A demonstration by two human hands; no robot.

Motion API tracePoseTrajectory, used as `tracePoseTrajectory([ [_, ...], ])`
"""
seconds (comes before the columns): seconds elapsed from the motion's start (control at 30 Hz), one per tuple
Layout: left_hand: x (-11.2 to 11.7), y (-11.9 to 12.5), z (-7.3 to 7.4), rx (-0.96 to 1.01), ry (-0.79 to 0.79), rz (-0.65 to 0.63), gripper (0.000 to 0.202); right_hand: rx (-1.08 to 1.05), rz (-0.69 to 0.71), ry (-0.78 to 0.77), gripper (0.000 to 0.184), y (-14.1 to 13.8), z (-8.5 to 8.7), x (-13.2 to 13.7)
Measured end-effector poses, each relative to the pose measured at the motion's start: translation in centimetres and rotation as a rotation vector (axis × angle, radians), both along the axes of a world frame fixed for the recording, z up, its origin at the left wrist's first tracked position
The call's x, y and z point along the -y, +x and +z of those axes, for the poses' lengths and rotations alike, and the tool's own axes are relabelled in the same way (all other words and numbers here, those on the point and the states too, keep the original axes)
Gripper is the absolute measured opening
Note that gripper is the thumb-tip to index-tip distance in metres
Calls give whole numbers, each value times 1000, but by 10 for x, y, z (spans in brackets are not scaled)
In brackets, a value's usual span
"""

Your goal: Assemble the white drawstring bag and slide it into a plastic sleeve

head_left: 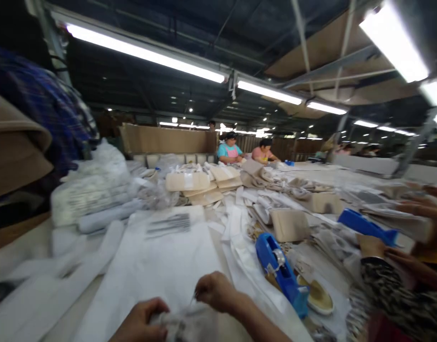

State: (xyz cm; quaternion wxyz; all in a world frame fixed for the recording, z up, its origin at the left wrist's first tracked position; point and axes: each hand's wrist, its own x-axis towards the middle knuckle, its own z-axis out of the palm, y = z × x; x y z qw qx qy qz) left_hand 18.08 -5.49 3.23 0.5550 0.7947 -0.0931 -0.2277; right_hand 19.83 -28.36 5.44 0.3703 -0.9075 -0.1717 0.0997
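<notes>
Low in the view, my left hand (141, 320) has its thumb and fingers closed on the edge of a blurred, pale grey, see-through bundle (193, 325) that looks like plastic film. What lies inside the bundle cannot be made out. My right hand (216, 290) is just above it and to the right, fingers pinched together. Something thin shows at those fingertips, too small and smeared to name. Beneath both hands spreads a large white sheet (157, 259) with grey stripes near its far end.
Right of my hands stand a blue tape dispenser (280, 270) and a shallow dish (316, 294). Another blue dispenser (366, 227) lies farther right, near a co-worker's arm (414, 266). Beige folded pieces (188, 181) pile up ahead; a white bulging bag (93, 185) sits left.
</notes>
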Motion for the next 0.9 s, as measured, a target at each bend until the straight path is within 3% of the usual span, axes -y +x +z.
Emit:
tracePoseTrajectory([
  [0.2,5,-7,9,-148,-110,165,38,62,75,77,16,9,-3,14],
  [0.4,6,-9,9,-143,-129,146,37,-8,39,191,9,4,-25,24],
  [0.67,6,-13,18,-108,-81,112,38,57,-62,367,12,-4,-54,12],
  [0.77,8,-13,19,-63,-7,76,41,121,-95,405,15,-3,-55,11],
  [0.9,13,-9,16,103,149,12,32,217,-80,405,17,0,-41,15],
])
